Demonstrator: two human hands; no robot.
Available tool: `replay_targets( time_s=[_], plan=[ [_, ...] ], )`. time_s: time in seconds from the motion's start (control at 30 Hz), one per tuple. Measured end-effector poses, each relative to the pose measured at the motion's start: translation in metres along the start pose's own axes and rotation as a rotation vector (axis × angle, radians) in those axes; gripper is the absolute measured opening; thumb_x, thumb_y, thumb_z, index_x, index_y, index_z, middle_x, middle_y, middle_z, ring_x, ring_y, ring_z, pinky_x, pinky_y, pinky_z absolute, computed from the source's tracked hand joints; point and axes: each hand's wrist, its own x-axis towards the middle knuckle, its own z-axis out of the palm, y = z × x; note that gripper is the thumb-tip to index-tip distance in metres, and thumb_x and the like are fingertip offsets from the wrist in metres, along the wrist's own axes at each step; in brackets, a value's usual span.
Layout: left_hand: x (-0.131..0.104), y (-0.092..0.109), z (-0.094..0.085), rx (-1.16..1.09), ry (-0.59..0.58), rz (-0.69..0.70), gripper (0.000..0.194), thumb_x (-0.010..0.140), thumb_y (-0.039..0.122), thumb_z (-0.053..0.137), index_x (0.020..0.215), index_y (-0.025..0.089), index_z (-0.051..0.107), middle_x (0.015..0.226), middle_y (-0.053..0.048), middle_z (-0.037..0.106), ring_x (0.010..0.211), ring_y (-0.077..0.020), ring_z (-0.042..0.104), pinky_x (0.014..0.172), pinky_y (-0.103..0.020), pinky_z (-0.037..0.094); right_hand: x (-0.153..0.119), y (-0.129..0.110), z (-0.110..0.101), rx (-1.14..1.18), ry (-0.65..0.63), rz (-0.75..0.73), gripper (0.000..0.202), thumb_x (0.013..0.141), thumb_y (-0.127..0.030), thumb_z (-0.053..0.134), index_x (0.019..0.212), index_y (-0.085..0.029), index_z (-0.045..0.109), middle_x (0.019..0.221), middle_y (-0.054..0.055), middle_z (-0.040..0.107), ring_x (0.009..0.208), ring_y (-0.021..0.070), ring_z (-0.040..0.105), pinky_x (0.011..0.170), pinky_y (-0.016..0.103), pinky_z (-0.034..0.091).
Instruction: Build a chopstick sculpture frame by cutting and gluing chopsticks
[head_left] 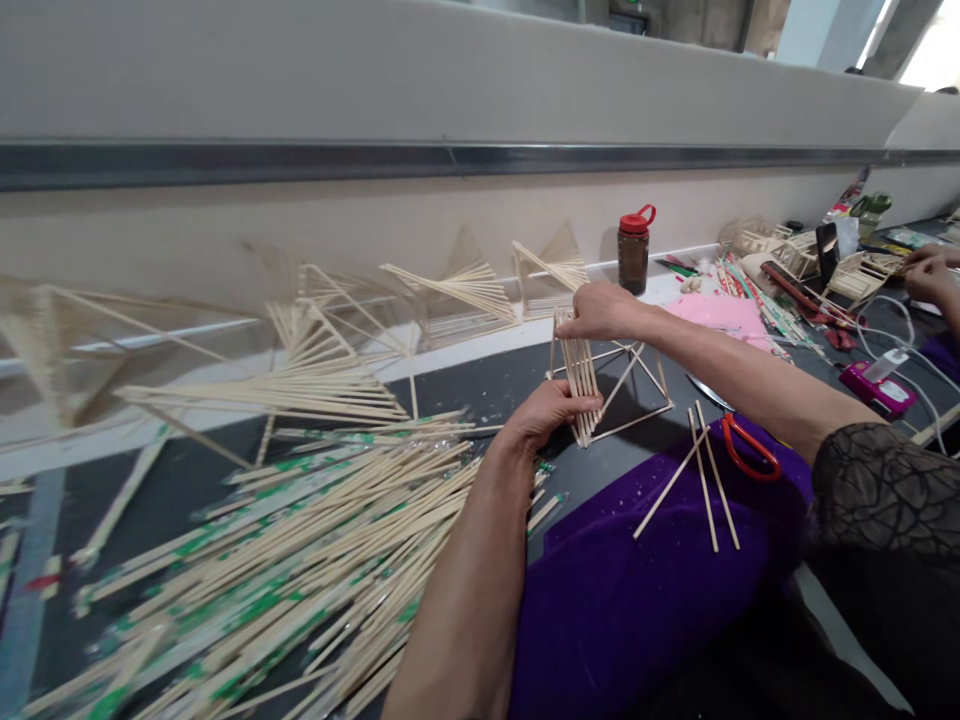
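A small frame of wooden sticks (630, 385) stands on the dark table, with a row of sticks side by side on its left face. My left hand (551, 410) grips the lower end of that row, thumb across the sticks. At the upper end, my right hand (604, 312) has its fingers closed on the stick tops. Three loose sticks (706, 480) lie on a purple cloth (622, 590) near my right forearm. Beside them are red-handled scissors (750, 450), their blades partly hidden under the forearm.
A big pile of chopsticks in green-printed wrappers (300, 560) covers the left. Fanned stick structures (330, 390) stand along the wall. Farther right are a red-capped bottle (634, 255), pink sheet (724, 315), purple device with cables (877, 388) and another person's hand (934, 272).
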Motion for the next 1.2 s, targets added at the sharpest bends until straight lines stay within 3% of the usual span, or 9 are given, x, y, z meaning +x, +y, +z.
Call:
replay_targets(
  time_s=[0.47,0.67,0.9,1.2],
  plan=[
    [-0.001,0.0,0.002,-0.011,0.008,0.01,0.031,0.049,0.032,0.081,0.068,0.012,0.068,0.063,-0.004,0.065,0.059,-0.0171,0.058,0.059,-0.03,0.042,0.001,0.001,-0.001,0.053,-0.017,0.001,0.042,0.077,-0.044,0.062,0.093,-0.007,0.075,0.082,0.018,0.069,0.082,0.0253,0.064,0.063,0.033,0.044],
    [-0.003,0.006,0.002,0.063,0.026,0.027,0.03,0.047,0.035,0.079,0.063,0.013,0.066,0.054,-0.001,0.06,0.051,-0.0137,0.049,0.053,-0.027,0.034,0.003,0.001,-0.001,0.03,-0.03,0.009,0.047,0.077,-0.046,0.06,0.096,-0.006,0.074,0.09,0.02,0.07,0.087,0.0271,0.065,0.066,0.033,0.046],
    [-0.002,0.009,-0.004,0.089,0.027,0.002,0.032,0.049,0.038,0.08,0.067,0.015,0.068,0.062,-0.004,0.067,0.059,-0.0191,0.058,0.06,-0.03,0.042,0.005,0.004,-0.006,0.095,-0.06,-0.043,0.056,0.085,-0.057,0.05,0.105,-0.008,0.071,0.097,0.018,0.071,0.094,0.0267,0.065,0.074,0.034,0.048],
    [-0.005,0.011,0.0,0.027,0.05,-0.035,0.029,0.047,0.035,0.081,0.064,0.016,0.069,0.06,-0.002,0.067,0.058,-0.0173,0.058,0.06,-0.028,0.042,0.003,0.001,-0.011,0.106,-0.098,-0.053,0.053,0.088,-0.055,0.048,0.101,-0.009,0.071,0.098,0.018,0.07,0.098,0.0275,0.064,0.078,0.036,0.047]
  ],
)
